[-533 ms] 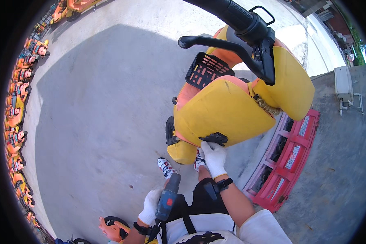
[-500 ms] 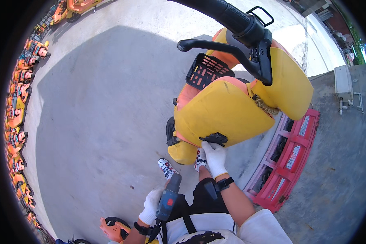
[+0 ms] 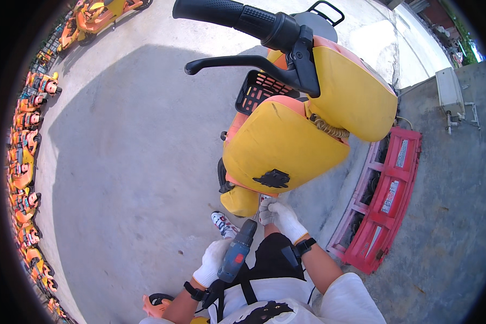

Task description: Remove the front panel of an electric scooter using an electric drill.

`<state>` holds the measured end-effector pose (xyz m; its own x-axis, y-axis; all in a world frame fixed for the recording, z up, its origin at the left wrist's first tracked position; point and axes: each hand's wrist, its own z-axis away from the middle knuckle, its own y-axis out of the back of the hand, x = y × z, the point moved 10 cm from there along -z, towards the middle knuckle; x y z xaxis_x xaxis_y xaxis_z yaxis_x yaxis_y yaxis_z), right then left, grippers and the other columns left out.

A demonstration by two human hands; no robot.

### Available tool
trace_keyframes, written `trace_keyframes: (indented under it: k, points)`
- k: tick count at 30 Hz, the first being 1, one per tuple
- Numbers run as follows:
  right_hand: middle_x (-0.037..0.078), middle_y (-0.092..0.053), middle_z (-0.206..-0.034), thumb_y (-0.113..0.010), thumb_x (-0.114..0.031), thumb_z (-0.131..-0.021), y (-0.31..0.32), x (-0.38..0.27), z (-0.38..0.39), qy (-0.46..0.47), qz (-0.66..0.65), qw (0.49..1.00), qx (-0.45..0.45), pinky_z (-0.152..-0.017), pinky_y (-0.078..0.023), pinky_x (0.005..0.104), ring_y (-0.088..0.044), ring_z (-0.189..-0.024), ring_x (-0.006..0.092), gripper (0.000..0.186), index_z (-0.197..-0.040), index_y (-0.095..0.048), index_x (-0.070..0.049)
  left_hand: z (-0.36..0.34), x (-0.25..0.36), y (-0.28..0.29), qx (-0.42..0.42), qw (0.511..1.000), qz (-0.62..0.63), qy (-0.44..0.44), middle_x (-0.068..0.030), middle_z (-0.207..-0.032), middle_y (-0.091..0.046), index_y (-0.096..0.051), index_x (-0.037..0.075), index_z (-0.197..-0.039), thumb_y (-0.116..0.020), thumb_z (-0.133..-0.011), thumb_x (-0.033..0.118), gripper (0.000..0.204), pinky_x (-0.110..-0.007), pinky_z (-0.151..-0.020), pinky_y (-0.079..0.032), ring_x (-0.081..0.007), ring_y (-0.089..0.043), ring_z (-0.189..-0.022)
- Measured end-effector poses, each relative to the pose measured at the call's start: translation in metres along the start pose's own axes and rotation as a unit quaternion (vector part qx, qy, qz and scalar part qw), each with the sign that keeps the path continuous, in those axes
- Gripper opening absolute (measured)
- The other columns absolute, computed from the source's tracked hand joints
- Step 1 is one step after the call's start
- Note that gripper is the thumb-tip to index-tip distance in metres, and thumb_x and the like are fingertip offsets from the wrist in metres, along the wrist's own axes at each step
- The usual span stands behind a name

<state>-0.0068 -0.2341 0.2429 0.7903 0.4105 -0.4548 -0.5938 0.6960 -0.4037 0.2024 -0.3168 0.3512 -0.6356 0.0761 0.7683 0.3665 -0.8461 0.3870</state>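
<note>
A blue and black cordless drill (image 3: 236, 254) is in my gloved left hand (image 3: 213, 263), its nose pointing up and away from me. My gloved right hand (image 3: 284, 218) is just below the yellow front panel (image 3: 286, 140) of an electric scooter, fingers drawn together; whatever they may hold is too small to make out. Above that hand, a jagged black plastic piece (image 3: 271, 178) sits on the panel's lower part, apart from my fingers. The scooter's black brake lever (image 3: 237, 63) and handlebar grip (image 3: 221, 13) reach across the top.
Beyond the scooter's body shows its black slotted basket (image 3: 262, 90). On the right a red metal frame (image 3: 386, 202) lies on the concrete, with a pale box-like unit (image 3: 450, 93) farther off. Rows of orange and yellow scooters (image 3: 27, 173) line the left rim.
My right hand has come down off the black plastic piece, toward me. The drill in my left hand has moved up and slightly right. The scooter appears shifted left in the view.
</note>
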Motion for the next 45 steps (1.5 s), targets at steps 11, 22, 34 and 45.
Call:
trace_keyframes:
  k: [11,22,34,45]
  points:
    - [0.007,-0.066,-0.085,-0.053,-0.015,-0.091,0.021,-0.006,0.003,0.063,-0.047,0.997,0.028,-0.068,-0.054,0.0348,-0.064,-0.075,0.0195,0.021,-0.102,-0.066,-0.002,-0.047,0.033,-0.036,0.098,0.98,-0.131,-0.116,-0.0133,-0.096,-0.068,-0.066,0.01,-0.116,-0.07,-0.078,0.017,0.039,-0.047,-0.082,-0.051,-0.0366,-0.065,-0.092]
    - [0.004,-0.066,-0.105,-0.063,-0.03,-0.096,-0.009,0.005,-0.012,0.01,-0.004,1.0,0.001,-0.086,-0.048,0.0319,-0.061,-0.096,0.0158,0.038,-0.122,-0.064,-0.002,-0.065,0.02,-0.032,0.147,0.954,-0.219,-0.143,-0.0123,-0.097,-0.069,-0.065,0.008,-0.117,-0.071,-0.078,0.013,0.039,-0.044,-0.079,-0.051,-0.0342,-0.065,-0.088]
    - [0.004,-0.063,-0.103,-0.064,-0.036,-0.095,-0.03,-0.015,-0.015,0.064,0.131,0.989,-0.002,-0.085,-0.048,0.03,-0.057,-0.093,0.0134,0.04,-0.114,-0.066,-0.002,-0.065,0.032,-0.031,0.162,0.938,-0.277,-0.127,-0.0108,-0.098,-0.069,-0.066,0.01,-0.114,-0.062,-0.084,0.012,0.031,-0.042,-0.081,-0.049,-0.0316,-0.064,-0.089]
    - [0.007,-0.063,-0.082,-0.069,-0.023,-0.088,-0.055,0.003,-0.012,-0.023,-0.23,0.972,-0.044,-0.077,-0.053,0.0361,-0.061,-0.078,0.0216,0.02,-0.091,-0.064,-0.004,-0.068,0.08,-0.011,0.135,0.876,-0.419,-0.198,-0.004,-0.082,-0.06,-0.06,0.01,-0.101,-0.06,-0.083,0.017,0.019,-0.039,-0.074,-0.046,-0.0236,-0.062,-0.084]
